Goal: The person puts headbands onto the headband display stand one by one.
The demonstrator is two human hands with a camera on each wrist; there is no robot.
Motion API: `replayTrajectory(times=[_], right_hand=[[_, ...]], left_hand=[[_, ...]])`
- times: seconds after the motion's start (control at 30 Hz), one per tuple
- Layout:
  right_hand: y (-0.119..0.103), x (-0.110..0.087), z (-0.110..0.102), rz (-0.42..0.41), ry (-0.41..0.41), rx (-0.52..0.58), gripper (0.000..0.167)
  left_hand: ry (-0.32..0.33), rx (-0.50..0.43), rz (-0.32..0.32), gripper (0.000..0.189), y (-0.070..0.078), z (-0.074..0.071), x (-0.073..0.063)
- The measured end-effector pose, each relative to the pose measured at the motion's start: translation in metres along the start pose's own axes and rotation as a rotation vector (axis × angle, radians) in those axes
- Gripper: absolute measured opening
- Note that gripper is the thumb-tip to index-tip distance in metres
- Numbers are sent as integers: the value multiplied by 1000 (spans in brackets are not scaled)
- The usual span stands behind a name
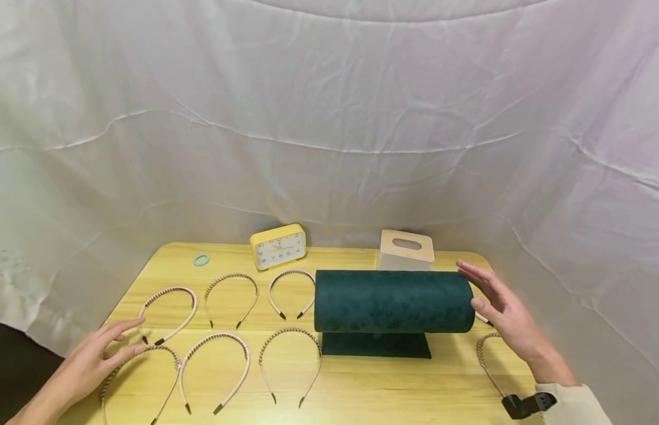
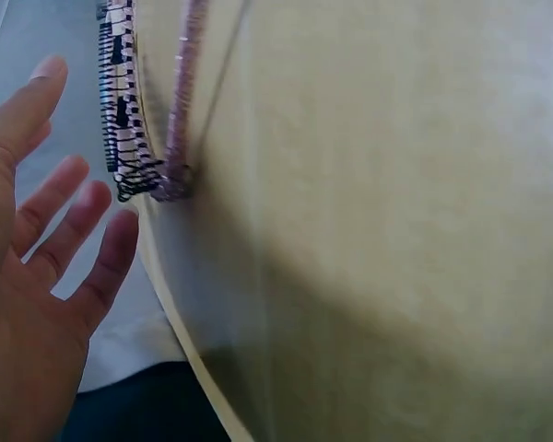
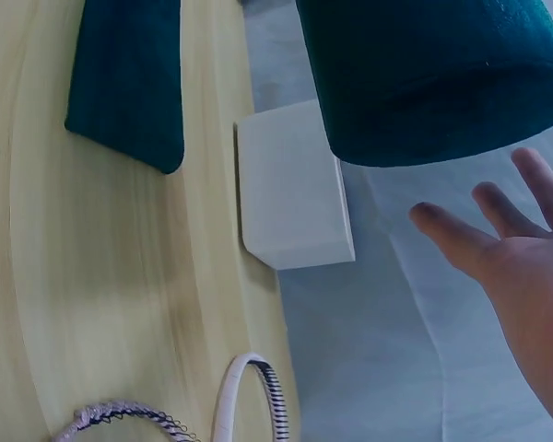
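My left hand (image 1: pixel 90 366) hovers over the table's left side, fingers loosely spread and holding nothing. Nearest to it are a pale padded headband (image 1: pixel 172 289) and a twisted, braided-looking headband (image 1: pixel 162 348). In the left wrist view, a headband with dark teeth (image 2: pixel 120 101) lies just past the fingertips. At the right end of a dark green velvety roll stand (image 1: pixel 393 302) is my right hand (image 1: pixel 507 316), fingers extended. The right wrist view shows a gap between those fingers and the roll (image 3: pixel 442 92). Below the right hand lies another twisted headband (image 1: pixel 480 351), partly hidden.
Several more headbands, such as a pale one (image 1: pixel 218 335) and a twisted one (image 1: pixel 289 329), lie left of the stand. At the back are a light blue ring (image 1: pixel 201 260), a yellow clock (image 1: pixel 279 248) and a tissue box (image 1: pixel 406 245). Pale cloth (image 1: pixel 329 118) hangs around the table.
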State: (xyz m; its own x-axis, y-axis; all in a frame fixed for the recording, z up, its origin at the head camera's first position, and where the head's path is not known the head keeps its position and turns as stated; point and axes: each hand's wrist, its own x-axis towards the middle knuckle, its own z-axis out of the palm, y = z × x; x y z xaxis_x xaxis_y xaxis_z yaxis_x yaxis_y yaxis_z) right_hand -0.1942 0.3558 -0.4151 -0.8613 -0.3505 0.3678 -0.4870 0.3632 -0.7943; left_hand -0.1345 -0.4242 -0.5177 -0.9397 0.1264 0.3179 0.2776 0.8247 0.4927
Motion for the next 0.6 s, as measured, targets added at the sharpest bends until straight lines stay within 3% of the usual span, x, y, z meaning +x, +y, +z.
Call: replayTrajectory(times=[0.27, 0.6], right_hand=[[0, 2, 6, -16, -17, 20, 57], [6, 4, 10, -17, -3, 38, 51]], left_hand=[[-19, 25, -66, 45, -7, 0, -15], [-176, 1, -208, 39, -6, -4, -17]])
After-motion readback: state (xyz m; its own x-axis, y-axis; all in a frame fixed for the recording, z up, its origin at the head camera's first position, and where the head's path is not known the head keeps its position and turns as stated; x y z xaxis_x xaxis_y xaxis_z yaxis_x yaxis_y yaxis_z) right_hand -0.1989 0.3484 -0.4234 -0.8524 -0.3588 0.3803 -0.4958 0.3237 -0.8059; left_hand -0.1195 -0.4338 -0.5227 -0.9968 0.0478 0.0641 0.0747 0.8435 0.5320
